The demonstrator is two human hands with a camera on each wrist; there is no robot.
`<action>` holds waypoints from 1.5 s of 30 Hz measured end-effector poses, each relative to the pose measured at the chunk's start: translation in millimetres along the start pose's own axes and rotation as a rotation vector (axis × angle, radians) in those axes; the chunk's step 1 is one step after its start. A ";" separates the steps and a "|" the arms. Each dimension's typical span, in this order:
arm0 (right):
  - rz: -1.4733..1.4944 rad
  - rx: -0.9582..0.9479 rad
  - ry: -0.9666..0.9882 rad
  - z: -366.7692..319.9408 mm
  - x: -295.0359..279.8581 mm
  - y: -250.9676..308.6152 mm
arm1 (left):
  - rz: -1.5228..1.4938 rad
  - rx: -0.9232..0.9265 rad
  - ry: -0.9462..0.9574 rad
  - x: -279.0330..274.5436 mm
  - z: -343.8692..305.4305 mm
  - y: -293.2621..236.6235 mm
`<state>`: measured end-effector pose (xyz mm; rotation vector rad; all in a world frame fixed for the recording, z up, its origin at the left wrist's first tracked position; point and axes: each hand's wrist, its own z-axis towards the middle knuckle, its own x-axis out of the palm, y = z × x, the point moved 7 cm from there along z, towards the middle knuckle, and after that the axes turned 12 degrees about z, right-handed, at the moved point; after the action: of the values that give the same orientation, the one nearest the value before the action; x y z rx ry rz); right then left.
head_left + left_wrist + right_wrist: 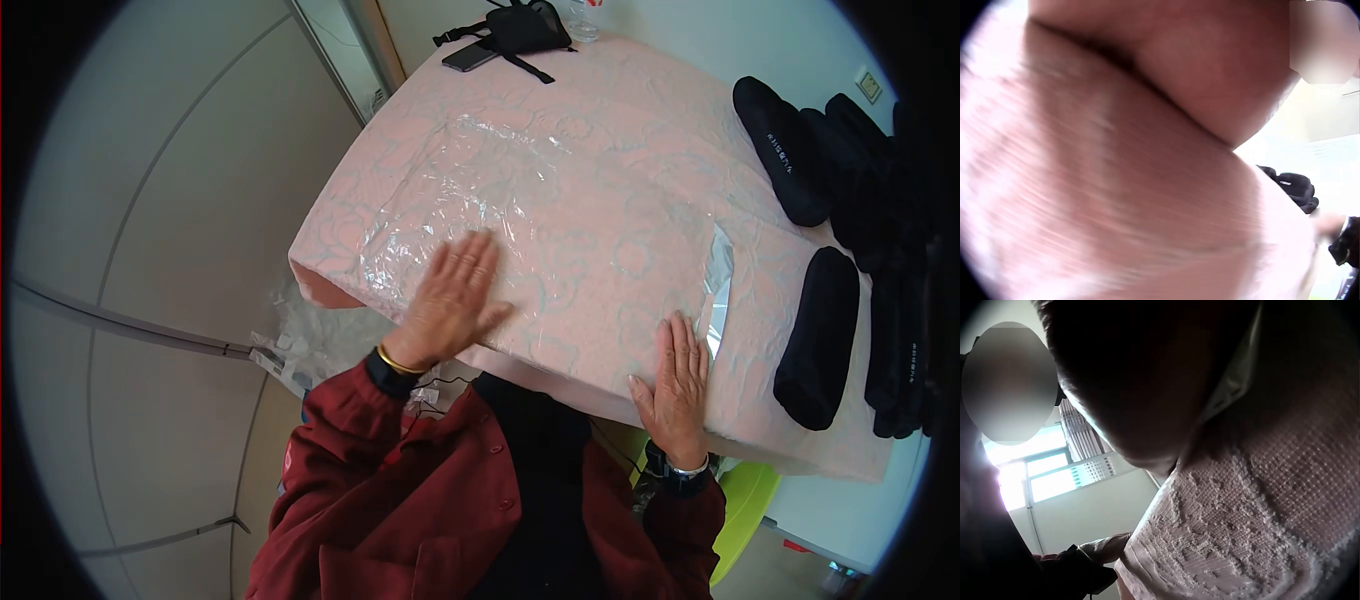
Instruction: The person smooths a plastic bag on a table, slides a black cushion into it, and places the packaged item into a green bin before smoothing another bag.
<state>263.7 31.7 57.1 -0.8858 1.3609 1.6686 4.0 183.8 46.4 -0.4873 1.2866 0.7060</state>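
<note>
A clear plastic sheet or bag (485,185) lies spread over the pink patterned cloth (620,180) on the table. My left hand (448,302) lies over its lower part near the table's front edge, fingers extended and slightly blurred. Farther right, my right hand (677,390) rests flat on the cloth, with straight fingers beside a shiny silvery strip (718,290). In the left wrist view the left palm (1210,56) is close above the pink cloth (1147,175). The right wrist view shows the dark underside of the right hand (1129,375) against the textured cloth (1241,519).
Several black padded pieces (818,340) lie along the right side. At the back are a black pouch (528,28), a phone (470,56) and a clear bottle (583,22). Crumpled plastic (325,335) hangs below the left edge; a green chair (745,515) stands under the right front.
</note>
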 end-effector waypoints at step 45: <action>0.776 0.128 -0.413 -43.0 -3.1 -0.6 | -0.088 -0.123 -0.331 -70.8 -61.3 -10.8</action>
<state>267.2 -10.9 51.9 0.1154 1.5821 2.1340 -39.3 120.0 100.7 -0.5005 0.9108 0.7592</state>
